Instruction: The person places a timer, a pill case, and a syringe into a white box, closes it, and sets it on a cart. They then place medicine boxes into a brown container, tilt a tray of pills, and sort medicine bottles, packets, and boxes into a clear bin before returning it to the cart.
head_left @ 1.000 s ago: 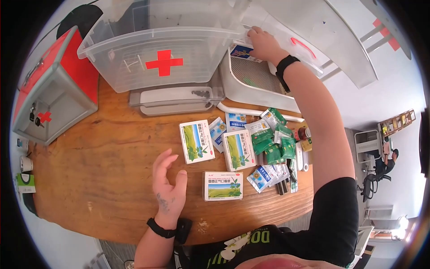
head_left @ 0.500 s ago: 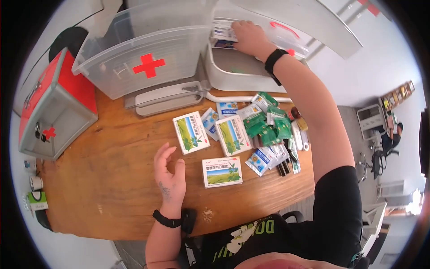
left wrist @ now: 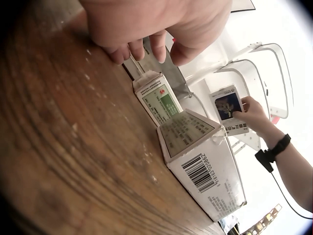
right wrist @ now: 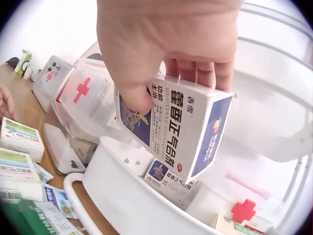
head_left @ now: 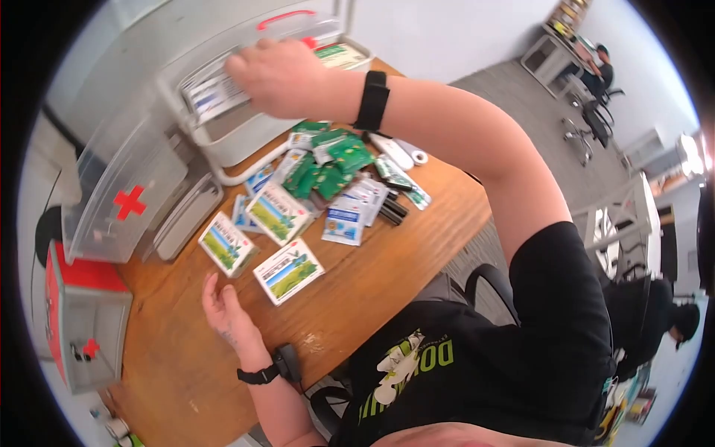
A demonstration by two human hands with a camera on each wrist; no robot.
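Observation:
In the right wrist view my right hand (head_left: pixel 287 78) grips a white and blue medicine box (right wrist: pixel 193 129), thumb on its front and fingers behind. The box is tilted over the open white case (right wrist: pixel 132 196). A similar medicine box (right wrist: pixel 167 182) lies inside the case. My left hand (head_left: pixel 229 316) hovers low over the wooden table with relaxed fingers, holding nothing. Close to it are three white medicine boxes with a green landscape, one upper left (head_left: pixel 227 243), one behind (head_left: pixel 278 213) and one nearest me (head_left: pixel 289 271).
Green sachets (head_left: pixel 331 164) and blue-white sachets (head_left: pixel 346 220) are heaped beside the boxes. A clear bin with a red cross (head_left: pixel 123 190) stands left of the white case. Further left is a red and grey first-aid box (head_left: pixel 89 320). Another person (head_left: pixel 655 328) is at the right.
My right hand has lifted the white and blue medicine box up from inside the case. The head view has swung to the right. My left hand stays near the landscape boxes.

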